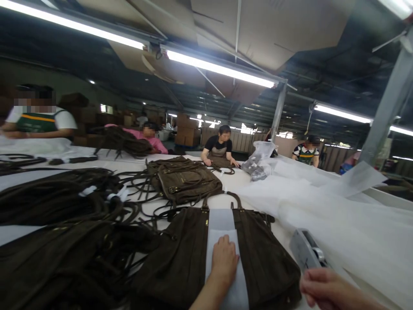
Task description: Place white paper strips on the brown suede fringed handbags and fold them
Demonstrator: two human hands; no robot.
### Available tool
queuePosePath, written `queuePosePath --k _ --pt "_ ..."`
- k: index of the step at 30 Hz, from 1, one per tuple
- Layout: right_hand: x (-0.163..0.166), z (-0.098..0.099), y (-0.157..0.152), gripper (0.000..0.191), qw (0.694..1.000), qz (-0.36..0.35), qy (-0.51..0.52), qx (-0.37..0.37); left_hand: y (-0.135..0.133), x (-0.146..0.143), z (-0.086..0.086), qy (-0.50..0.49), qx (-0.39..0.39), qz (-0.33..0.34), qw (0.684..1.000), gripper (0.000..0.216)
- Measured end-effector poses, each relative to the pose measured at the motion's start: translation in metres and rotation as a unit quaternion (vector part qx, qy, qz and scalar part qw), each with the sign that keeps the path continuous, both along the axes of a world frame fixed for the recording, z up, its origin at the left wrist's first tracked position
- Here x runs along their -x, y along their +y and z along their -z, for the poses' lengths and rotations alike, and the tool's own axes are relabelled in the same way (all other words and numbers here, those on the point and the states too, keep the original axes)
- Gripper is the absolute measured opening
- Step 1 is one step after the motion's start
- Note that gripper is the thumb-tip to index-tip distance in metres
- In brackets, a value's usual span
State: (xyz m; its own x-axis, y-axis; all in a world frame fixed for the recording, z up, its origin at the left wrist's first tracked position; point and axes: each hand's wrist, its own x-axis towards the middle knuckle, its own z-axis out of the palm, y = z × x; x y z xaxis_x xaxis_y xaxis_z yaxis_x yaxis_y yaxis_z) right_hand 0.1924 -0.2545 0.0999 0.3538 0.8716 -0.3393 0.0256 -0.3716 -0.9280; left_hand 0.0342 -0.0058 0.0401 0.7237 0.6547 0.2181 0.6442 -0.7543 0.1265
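A dark brown handbag (180,258) lies on the table before me with its handles pointing away. A pale strip of sheet material (222,219) runs down its middle. My left hand (224,260) rests on that strip, pressing it against the bag, with its fingers laid on the surface. At the lower right, my right hand (322,286) has its fingers closed in a pinch; whatever they hold is too small to make out. Just beyond them stands a grey tape dispenser (306,249), and I cannot tell whether the hand touches it.
More brown bags (190,181) lie ahead, and others are piled (58,193) on the left. Translucent plastic sheeting (322,211) covers the right side. Across the table a person (219,148) handles brown material. Other people work farther left and right. A metal post (387,94) rises at right.
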Motion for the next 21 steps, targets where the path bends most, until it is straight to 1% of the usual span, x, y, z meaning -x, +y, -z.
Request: queuePosePath --k 2,4,5,7,9,11,14,17,21 --pt "0.014 -0.013 0.053 0.029 0.996 -0.017 0.067 -0.049 0.002 0.003 0.004 -0.005 0.003 0.001 1.0 0.035" --pt "0.021 -0.016 0.109 0.028 0.991 -0.014 0.115 -0.068 0.004 0.007 0.01 -0.014 0.008 -0.012 1.0 0.043" --pt "0.022 -0.013 0.136 0.028 0.99 -0.006 0.125 -0.068 0.005 0.008 0.014 -0.022 0.014 -0.023 0.999 0.047" --pt "0.02 0.001 0.184 0.025 0.991 0.003 0.122 -0.06 0.007 0.01 0.023 -0.033 0.027 -0.053 0.998 0.052" --pt "0.015 0.02 0.219 0.021 0.994 0.011 0.103 -0.046 0.009 0.008 0.032 -0.037 0.035 -0.082 0.995 0.056" --pt "0.01 0.037 0.242 0.017 0.996 0.019 0.08 -0.03 0.011 0.005 0.04 -0.036 0.035 -0.097 0.994 0.057" --pt "0.004 0.055 0.257 0.015 0.998 0.032 0.047 -0.014 0.011 0.003 0.048 -0.045 0.028 -0.101 0.994 0.054" --pt "-0.001 0.065 0.264 0.014 0.999 0.042 0.012 -0.012 0.011 0.002 0.05 -0.053 0.015 -0.096 0.994 0.056" --pt "-0.004 0.072 0.269 0.012 0.998 0.039 -0.038 -0.033 0.013 0.001 0.045 -0.055 0.018 -0.08 0.995 0.068"
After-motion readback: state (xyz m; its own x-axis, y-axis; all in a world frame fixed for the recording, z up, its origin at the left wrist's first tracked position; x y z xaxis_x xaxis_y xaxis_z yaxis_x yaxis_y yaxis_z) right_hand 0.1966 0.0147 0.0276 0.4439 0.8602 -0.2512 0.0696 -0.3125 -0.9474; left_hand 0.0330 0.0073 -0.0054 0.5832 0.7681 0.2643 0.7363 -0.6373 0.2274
